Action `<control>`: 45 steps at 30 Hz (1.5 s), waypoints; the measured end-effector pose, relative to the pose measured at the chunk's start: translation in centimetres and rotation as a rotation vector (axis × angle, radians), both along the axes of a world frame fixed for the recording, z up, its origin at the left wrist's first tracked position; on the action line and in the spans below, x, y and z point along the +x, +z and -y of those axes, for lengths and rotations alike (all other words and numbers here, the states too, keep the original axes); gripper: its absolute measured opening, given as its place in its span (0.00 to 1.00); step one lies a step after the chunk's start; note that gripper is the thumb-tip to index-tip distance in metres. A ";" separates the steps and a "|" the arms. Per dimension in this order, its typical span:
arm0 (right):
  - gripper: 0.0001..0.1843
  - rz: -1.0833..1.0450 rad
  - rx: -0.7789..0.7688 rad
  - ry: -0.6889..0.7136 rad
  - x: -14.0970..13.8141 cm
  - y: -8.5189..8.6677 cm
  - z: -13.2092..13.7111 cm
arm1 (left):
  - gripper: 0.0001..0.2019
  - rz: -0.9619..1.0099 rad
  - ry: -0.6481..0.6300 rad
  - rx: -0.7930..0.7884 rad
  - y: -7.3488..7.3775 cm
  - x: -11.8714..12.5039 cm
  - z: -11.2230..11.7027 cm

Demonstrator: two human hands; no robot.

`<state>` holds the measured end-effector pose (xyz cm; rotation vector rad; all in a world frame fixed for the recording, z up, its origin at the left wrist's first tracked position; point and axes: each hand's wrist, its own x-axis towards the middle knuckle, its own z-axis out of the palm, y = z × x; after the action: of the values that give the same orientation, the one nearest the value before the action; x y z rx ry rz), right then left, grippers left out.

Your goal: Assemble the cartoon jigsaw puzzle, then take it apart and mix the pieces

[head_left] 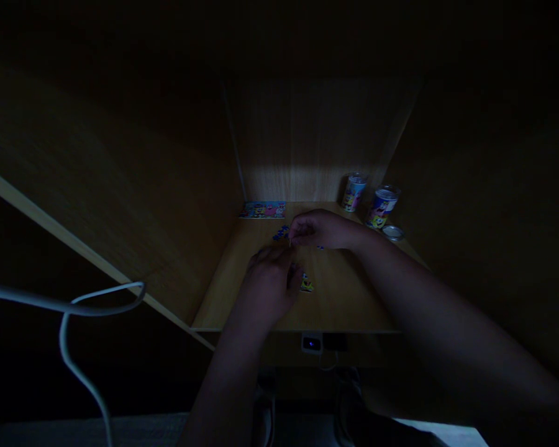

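My right hand (314, 228) is closed in a pinch, thumb and fingertips round a small thin piece (289, 242) that looks like a jigsaw puzzle piece. Close below it, my left hand (271, 273) is held low over the board, back upward, thumb apart from the fingers; its fingertips are partly hidden. Several small blue puzzle pieces (281, 233) lie just beyond the hands. A yellow piece or joined group of pieces (306, 284) lies beside my left thumb. Right of the hands rest small blue-white pieces (320, 248). The light is very dim.
A colourful cartoon picture card (262, 210) lies at the back left of the wooden shelf (345, 304). Two printed cans (354, 194) (382, 208) stand at the back right, near a round lid (393, 233). Wooden panels enclose the sides. A white cable (69, 310) hangs at left.
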<state>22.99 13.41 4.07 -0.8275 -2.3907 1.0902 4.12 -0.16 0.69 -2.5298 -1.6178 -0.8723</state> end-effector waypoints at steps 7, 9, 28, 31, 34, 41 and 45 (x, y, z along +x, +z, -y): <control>0.08 0.014 0.024 0.052 -0.1 0.2 0.2 | 0.16 0.025 -0.054 0.010 0.1 0.0 0.0; 0.10 0.015 0.007 0.063 -0.1 0.2 0.3 | 0.15 0.024 -0.051 0.013 0.1 0.0 0.0; 0.06 0.159 0.131 0.025 1.0 -0.5 -0.6 | 0.16 0.003 0.048 0.000 0.1 0.0 -0.1; 0.07 0.162 0.201 0.000 1.0 -0.5 -0.6 | 0.17 0.006 0.032 0.001 0.0 0.0 -0.2; 0.09 0.064 0.167 -0.023 0.7 0.0 -0.1 | 0.20 0.013 0.012 0.008 -0.2 0.1 -0.3; 0.09 -0.007 0.076 0.017 0.1 0.5 0.6 | 0.20 0.042 -0.026 0.017 -0.3 0.0 -0.2; 0.09 0.023 0.118 0.023 0.3 0.3 0.4 | 0.19 0.059 -0.037 -0.008 -0.3 0.0 -0.1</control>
<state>23.26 13.04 4.40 -0.7780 -2.4621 0.9422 4.14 -0.01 0.39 -2.5714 -1.5981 -0.9539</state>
